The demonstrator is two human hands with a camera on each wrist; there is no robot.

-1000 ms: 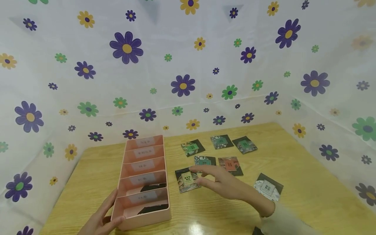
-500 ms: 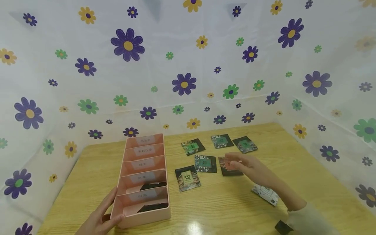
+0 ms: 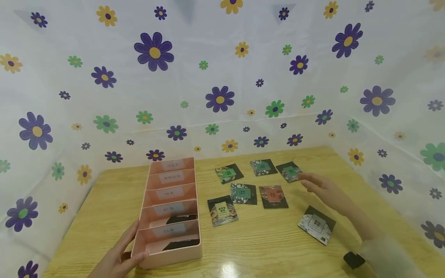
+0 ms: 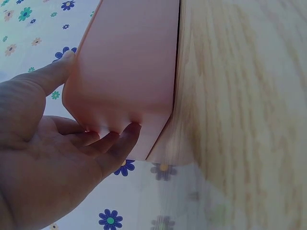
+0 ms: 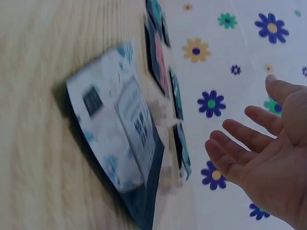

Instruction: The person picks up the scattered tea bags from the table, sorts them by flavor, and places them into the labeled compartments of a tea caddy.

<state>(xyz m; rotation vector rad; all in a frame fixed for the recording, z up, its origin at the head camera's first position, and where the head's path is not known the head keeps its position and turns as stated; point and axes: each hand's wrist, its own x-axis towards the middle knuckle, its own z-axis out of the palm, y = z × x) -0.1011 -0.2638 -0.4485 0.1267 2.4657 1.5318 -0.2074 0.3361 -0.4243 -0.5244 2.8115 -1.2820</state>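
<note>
My left hand (image 3: 119,253) grips the near left corner of a long pink divided box (image 3: 174,259), thumb on the front end and fingers along the left side. The left wrist view shows the fingertips against the box wall (image 4: 124,62). My right hand (image 3: 323,191) hovers over the right of the table with loosely extended fingers, holding nothing. Its fingertips are close to a green-labelled sachet (image 3: 289,172) at the back right. Nearer me lies a white-patterned sachet (image 3: 317,225). A red-labelled sachet (image 3: 273,197) and a yellow-labelled sachet (image 3: 222,210) lie farther left.
More green-labelled sachets lie towards the back, one (image 3: 263,167) at the back middle. The box's compartments have paper labels (image 3: 168,210); the two nearest hold dark flat pieces (image 3: 182,244). A flowered cloth (image 3: 222,69) surrounds the wooden table (image 3: 250,247).
My right hand has moved right, from over the yellow-labelled sachet, past the red-labelled one, to near the back right sachet. The left hand and box stay put.
</note>
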